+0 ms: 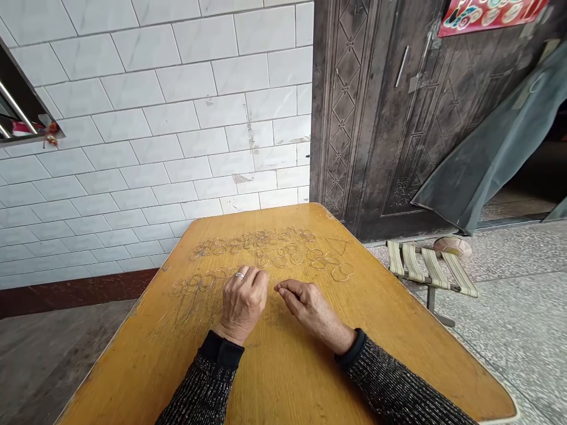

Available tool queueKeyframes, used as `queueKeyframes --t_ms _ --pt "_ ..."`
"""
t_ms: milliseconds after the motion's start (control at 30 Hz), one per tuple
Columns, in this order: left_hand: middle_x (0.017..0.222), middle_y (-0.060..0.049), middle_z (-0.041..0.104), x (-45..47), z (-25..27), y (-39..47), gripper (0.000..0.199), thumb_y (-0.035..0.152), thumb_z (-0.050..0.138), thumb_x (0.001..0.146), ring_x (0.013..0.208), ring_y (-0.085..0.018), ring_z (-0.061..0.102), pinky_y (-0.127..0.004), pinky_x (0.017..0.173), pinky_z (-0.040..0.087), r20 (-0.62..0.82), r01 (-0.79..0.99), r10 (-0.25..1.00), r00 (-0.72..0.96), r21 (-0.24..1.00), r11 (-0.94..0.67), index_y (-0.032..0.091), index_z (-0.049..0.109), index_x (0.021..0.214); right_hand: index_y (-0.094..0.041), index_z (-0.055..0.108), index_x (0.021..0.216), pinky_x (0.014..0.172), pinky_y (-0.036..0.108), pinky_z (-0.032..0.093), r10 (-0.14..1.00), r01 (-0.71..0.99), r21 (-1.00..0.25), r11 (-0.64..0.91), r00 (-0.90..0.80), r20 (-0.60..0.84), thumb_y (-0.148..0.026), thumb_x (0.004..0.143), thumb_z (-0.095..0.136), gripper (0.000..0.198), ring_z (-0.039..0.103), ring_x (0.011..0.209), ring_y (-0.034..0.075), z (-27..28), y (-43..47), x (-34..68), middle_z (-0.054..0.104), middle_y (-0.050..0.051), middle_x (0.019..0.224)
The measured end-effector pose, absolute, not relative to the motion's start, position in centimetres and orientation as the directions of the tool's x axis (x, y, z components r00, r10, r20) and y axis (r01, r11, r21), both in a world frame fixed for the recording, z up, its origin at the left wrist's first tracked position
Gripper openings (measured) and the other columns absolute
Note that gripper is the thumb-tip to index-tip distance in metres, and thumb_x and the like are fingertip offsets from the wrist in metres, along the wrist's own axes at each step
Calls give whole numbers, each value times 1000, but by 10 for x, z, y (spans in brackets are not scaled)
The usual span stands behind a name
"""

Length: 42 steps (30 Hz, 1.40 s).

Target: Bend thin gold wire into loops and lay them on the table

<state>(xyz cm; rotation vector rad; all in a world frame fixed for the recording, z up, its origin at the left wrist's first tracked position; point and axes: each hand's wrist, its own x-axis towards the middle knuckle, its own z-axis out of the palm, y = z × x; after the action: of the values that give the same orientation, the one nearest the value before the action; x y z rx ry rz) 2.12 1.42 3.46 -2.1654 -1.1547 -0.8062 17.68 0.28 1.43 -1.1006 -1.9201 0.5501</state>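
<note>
Both of my hands are over the middle of a yellow wooden table [283, 378]. My left hand [245, 295], with a ring on one finger, is closed, knuckles up, its fingertips turned down out of sight. My right hand [312, 310] pinches thumb against forefinger, pointing toward the left one. A faint thin wire seems to show in the narrow gap between them; most of it is hidden by the fingers. Beside my left hand lies a bunch of thin wires with looped ends [206, 283]. Beyond the hands, bent wire loops [296, 257] lie in loose rows.
A wire triangle [339, 245] lies near the table's right edge. Past the far end rises a white tiled wall [195, 118], with a dark carved door [376, 118] beside it. To the right stands a folding stool with striped straps [432, 268], near a hanging grey curtain [491, 147].
</note>
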Motion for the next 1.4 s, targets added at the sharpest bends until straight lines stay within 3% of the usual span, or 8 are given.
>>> queueKeyframes --t_ms 100,200,400,600,800,1100,1233,1400 --pt "89 -7 63 20 36 15 13 17 46 84 84 -20 52 -29 67 38 696 812 530 485 -134 -568 19 59 86 -17 62 81 56 22 36 837 545 -640 543 -288 465 -25 87 37 27 58 62 14 9 6 179 64 4 70" --pt "99 -7 62 18 37 17 12 19 47 84 93 -20 51 -29 72 40 704 778 497 507 -125 -616 18 59 85 -17 63 81 55 21 34 828 614 -565 551 -316 464 -25 87 36 28 56 58 13 5 7 181 63 4 65" --pt "64 -2 59 18 37 17 17 17 45 85 66 -16 51 -28 61 36 665 765 471 579 -245 -595 19 59 75 -17 60 71 51 21 28 817 652 -513 558 -325 476 -25 86 37 29 48 50 11 4 6 182 55 2 55" --pt "57 1 56 17 40 17 17 13 47 83 60 -14 49 -34 75 36 719 777 425 550 -254 -576 18 58 71 -17 52 61 49 21 26 824 527 -636 564 -313 472 -26 86 37 30 35 46 9 9 5 178 40 -3 51" --pt "57 1 56 16 39 16 15 13 47 82 62 -14 50 -35 78 36 732 783 407 547 -274 -559 17 59 74 -15 53 65 45 20 24 905 355 -838 414 -261 336 -35 83 41 30 33 47 8 14 4 178 35 -4 51" --pt "62 0 59 20 35 16 14 14 46 84 65 -14 52 -36 79 38 730 774 446 518 -177 -608 17 59 79 -16 47 57 44 20 22 924 398 -835 379 -217 315 -30 77 46 24 28 47 7 6 9 177 31 -5 51" --pt "78 -1 64 21 34 17 14 16 46 85 74 -14 56 -38 85 36 715 748 470 518 -111 -655 18 58 91 -17 44 57 44 20 21 929 397 -845 357 -240 280 -28 76 46 23 27 46 7 7 9 177 30 -5 51" --pt "89 0 64 20 36 16 19 13 44 86 81 -13 56 -39 90 34 653 660 425 627 -155 -735 21 57 97 -18 35 53 45 20 20 923 357 -864 354 -283 261 -25 74 43 24 25 47 7 9 8 179 27 -5 51"
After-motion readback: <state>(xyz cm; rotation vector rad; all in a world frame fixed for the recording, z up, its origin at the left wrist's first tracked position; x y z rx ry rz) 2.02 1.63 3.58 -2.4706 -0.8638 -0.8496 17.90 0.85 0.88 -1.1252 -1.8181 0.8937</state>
